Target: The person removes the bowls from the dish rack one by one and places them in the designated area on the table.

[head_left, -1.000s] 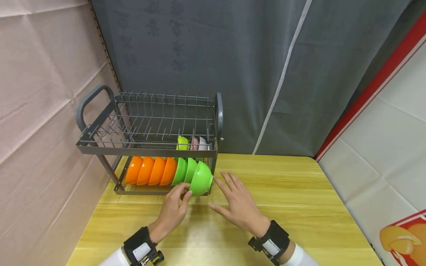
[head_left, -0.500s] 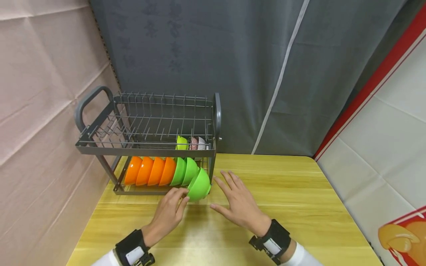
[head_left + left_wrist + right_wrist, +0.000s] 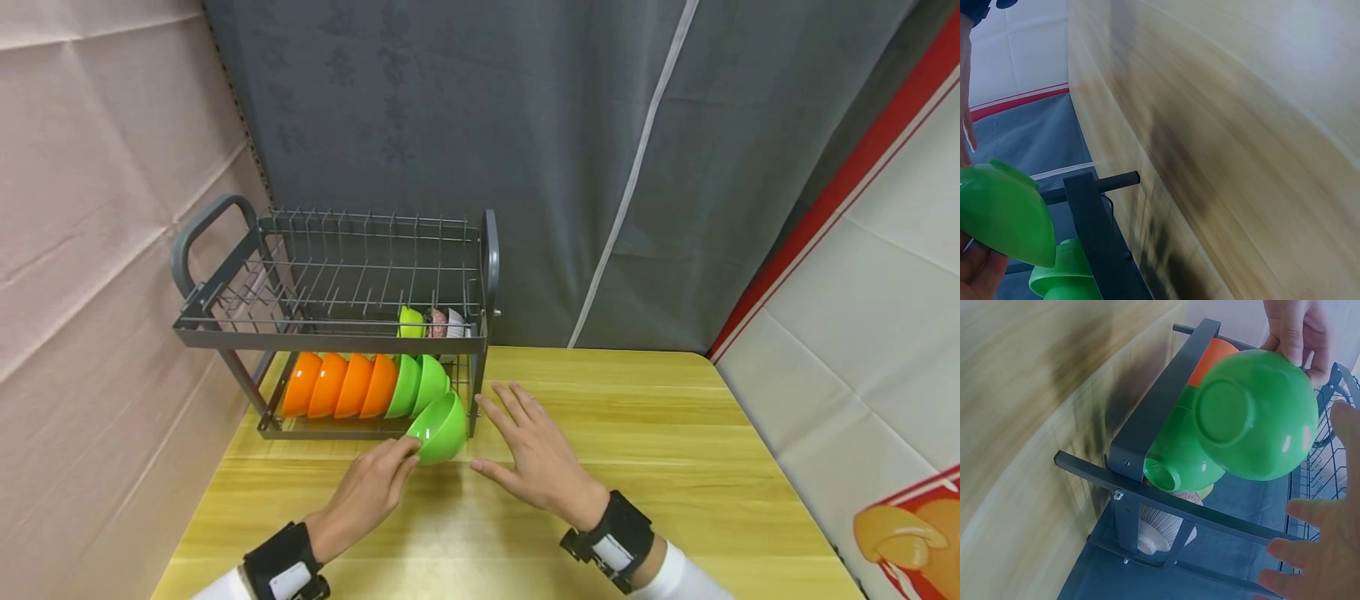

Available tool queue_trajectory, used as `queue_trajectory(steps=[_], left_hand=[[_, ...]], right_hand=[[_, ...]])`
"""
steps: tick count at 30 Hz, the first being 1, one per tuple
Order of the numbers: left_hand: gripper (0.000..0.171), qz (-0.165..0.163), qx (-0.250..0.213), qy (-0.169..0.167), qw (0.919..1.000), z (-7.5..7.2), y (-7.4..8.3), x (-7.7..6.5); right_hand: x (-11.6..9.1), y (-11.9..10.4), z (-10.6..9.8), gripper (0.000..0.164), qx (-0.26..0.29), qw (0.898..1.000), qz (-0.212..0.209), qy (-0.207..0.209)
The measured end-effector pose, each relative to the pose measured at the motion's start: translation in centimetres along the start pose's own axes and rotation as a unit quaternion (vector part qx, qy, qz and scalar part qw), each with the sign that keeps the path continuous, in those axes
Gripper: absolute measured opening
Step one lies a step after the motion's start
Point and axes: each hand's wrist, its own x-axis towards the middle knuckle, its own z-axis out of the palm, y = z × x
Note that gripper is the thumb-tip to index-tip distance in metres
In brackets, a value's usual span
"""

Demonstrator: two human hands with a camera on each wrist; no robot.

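A green bowl (image 3: 441, 429) hangs tilted in front of the rack's lower shelf, its foot facing right. My left hand (image 3: 369, 483) pinches its rim between thumb and fingers; in the right wrist view the left fingers (image 3: 1294, 337) grip the edge. My right hand (image 3: 536, 454) is spread just right of the bowl, apart from it, holding nothing. On the lower shelf stand several orange bowls (image 3: 327, 386) on edge in a row, with two more green bowls (image 3: 430, 383) at the right end.
The two-tier grey dish rack (image 3: 330, 342) stands against the dark curtain (image 3: 420, 108), its upper tier bare wire. Behind the row, a lime-green bowl (image 3: 410, 322) and patterned bowls (image 3: 438, 323) show through the wires. The wooden table (image 3: 637, 433) extends to the right.
My left hand has drawn the green bowl forward and slightly left, away from the two green bowls on the shelf, tilting it. My right hand has barely moved.
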Motion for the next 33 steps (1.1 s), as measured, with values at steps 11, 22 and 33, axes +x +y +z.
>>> queue_trajectory(steps=[11,22,33], left_hand=[[0.025,0.050,0.030,0.001,0.9983,-0.2,-1.0,-0.8],[0.029,0.084,0.048,-0.010,0.9953,-0.9,-1.6,-1.3],[0.023,0.135,0.075,-0.016,0.9878,-1.6,-1.7,-1.2]], right_hand=[[0.3,-0.5,-0.1,0.084,0.005,1.000,-0.014,0.002],[0.6,-1.1,0.3,0.084,0.006,0.998,-0.059,-0.012],[1.0,-2.3,0.3,0.084,0.007,0.994,-0.103,-0.041]])
